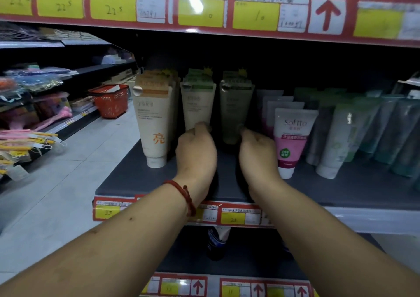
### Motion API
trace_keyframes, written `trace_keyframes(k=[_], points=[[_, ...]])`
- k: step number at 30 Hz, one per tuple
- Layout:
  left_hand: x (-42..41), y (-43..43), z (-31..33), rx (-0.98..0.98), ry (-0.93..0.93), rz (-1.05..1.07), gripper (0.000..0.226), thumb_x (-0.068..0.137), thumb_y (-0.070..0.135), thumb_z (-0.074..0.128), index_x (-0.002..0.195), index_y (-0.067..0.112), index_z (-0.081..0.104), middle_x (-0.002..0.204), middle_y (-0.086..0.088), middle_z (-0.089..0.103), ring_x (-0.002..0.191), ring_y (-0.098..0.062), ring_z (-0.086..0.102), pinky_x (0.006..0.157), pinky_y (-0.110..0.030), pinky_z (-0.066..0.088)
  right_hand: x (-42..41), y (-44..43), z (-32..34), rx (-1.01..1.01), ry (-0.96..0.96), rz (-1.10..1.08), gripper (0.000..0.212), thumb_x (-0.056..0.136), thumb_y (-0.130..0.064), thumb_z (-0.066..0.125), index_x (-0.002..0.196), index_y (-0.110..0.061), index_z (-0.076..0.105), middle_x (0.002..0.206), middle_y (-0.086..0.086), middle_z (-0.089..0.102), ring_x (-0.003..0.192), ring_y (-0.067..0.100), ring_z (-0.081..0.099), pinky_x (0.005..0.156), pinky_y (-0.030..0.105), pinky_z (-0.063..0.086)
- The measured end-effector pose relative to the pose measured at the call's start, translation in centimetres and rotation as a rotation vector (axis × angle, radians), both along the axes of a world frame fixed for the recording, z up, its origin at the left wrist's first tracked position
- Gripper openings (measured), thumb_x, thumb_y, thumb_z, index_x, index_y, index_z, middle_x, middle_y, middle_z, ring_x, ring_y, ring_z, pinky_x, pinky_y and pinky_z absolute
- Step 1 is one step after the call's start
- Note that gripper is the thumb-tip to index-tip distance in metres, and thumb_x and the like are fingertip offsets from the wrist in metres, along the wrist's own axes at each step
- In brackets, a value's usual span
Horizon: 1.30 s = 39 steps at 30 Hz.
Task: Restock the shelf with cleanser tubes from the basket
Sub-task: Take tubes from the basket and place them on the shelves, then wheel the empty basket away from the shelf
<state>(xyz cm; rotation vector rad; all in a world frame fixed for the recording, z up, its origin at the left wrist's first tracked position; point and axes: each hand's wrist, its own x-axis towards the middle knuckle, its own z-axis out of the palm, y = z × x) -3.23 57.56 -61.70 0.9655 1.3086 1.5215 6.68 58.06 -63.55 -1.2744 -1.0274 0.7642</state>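
Note:
Both my hands reach deep into the grey shelf [136, 178]. My left hand [196, 151], with a red cord at the wrist, grips the lower end of a cream tube with a green top [197, 106]. My right hand [258, 153] grips the bottom of an olive-green tube [235, 110] beside it. Both tubes stand upright on their caps, which my hands hide. A cream tube with an orange top [154, 124] stands at the left, closer to the shelf front. A red basket [111, 100] sits far off on the aisle floor.
To the right stand a pink and white Softto tube [291, 137] and rows of grey-green tubes [341, 137]. The upper shelf's red price rail [204, 10] hangs overhead. Another tube [218, 240] stands on the shelf below. Goods fill the racks at left.

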Motion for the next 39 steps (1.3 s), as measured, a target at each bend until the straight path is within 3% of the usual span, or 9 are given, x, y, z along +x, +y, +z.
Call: trace_keyframes(k=[7,10,13,18,20,24,28,35,39], points=[[2.1,3.8,-2.4,-0.025,-0.272,-0.177,0.083,0.063,0.073,0.064,0.133,0.027,0.064,0.124,0.002,0.073,0.114,-0.017,0.068,0.11,-0.036,0.046,1.3,1.1,0.1,-0.149,0.155,0.104,0.028,0.107,-0.047,0.038,0.095,-0.031,0.058,0.088,-0.012,0.062,0.085,0.006,0.057,0.07,0.023,0.041],[1.9,3.9,-2.1,-0.067,-0.291,-0.177,0.063,0.088,0.069,0.054,0.119,0.016,0.067,0.109,-0.003,0.072,0.097,-0.012,0.065,0.09,-0.029,0.048,1.3,1.8,-0.9,-0.18,0.263,0.146,0.033,0.104,-0.055,0.038,0.09,-0.035,0.06,0.087,-0.012,0.062,0.088,0.01,0.059,0.085,0.028,0.044],[1.7,4.1,-2.2,-0.095,-0.244,-0.251,0.065,0.101,0.063,0.035,0.13,0.011,0.06,0.095,0.0,0.064,0.085,-0.011,0.059,0.078,-0.027,0.045,1.4,2.2,-1.3,-0.165,0.298,0.131,0.042,0.101,-0.058,0.042,0.12,-0.029,0.064,0.096,-0.009,0.062,0.099,0.016,0.06,0.1,0.035,0.045],[1.2,3.5,-1.7,-0.127,-0.237,-0.373,0.076,0.103,0.062,0.029,0.154,0.006,0.038,0.156,-0.01,0.045,0.143,-0.023,0.043,0.111,-0.034,0.035,1.4,2.2,-1.0,-0.17,0.279,0.15,0.036,0.103,-0.052,0.042,0.077,-0.031,0.057,0.113,-0.014,0.058,0.093,0.009,0.06,0.094,0.036,0.046],[1.0,3.1,-1.3,-0.118,-0.236,-0.38,0.072,0.102,0.062,0.03,0.149,0.009,0.045,0.15,-0.009,0.049,0.138,-0.021,0.048,0.11,-0.037,0.037,1.5,1.9,-0.6,-0.183,0.239,0.171,0.038,0.104,-0.051,0.041,0.077,-0.03,0.056,0.113,-0.017,0.055,0.098,0.005,0.059,0.097,0.035,0.047],[0.1,0.8,0.2,-0.11,-0.192,-0.419,0.038,0.095,0.061,0.042,0.098,0.024,0.052,0.102,-0.006,0.044,0.084,-0.016,0.046,0.067,-0.028,0.038,1.7,-0.3,1.1,-0.185,0.118,0.218,0.037,0.101,-0.05,0.045,0.079,-0.024,0.059,0.103,-0.005,0.068,0.098,0.013,0.063,0.097,0.042,0.049],[-0.6,-4.6,1.8,-0.103,-0.089,-0.358,0.042,0.104,0.048,0.043,0.122,0.014,0.061,0.114,-0.011,0.069,0.105,-0.024,0.066,0.087,-0.034,0.053,3.4,-5.5,3.2,-0.132,-0.015,0.248,0.033,0.081,-0.046,0.063,0.097,-0.018,0.072,0.108,0.008,0.075,0.106,0.028,0.069,0.103,0.049,0.051],[0.0,-18.5,-3.4,-0.119,0.269,-0.274,0.009,0.099,0.021,0.061,0.094,0.018,0.067,0.098,-0.007,0.068,0.084,-0.022,0.061,0.074,-0.033,0.052,8.4,-19.2,-0.6,-0.131,-0.448,0.215,0.051,0.088,-0.026,0.076,0.135,-0.01,0.062,0.116,0.004,0.071,0.097,0.015,0.068,0.085,0.023,0.054],[0.9,-25.4,-8.9,-0.137,0.41,-0.214,0.01,0.096,0.022,0.066,0.104,0.017,0.071,0.098,-0.007,0.068,0.089,-0.022,0.062,0.085,-0.042,0.055,11.7,-26.1,-6.3,-0.249,-0.586,0.199,0.058,0.088,-0.035,0.076,0.137,-0.008,0.059,0.131,0.01,0.065,0.119,0.024,0.061,0.094,0.031,0.048]])
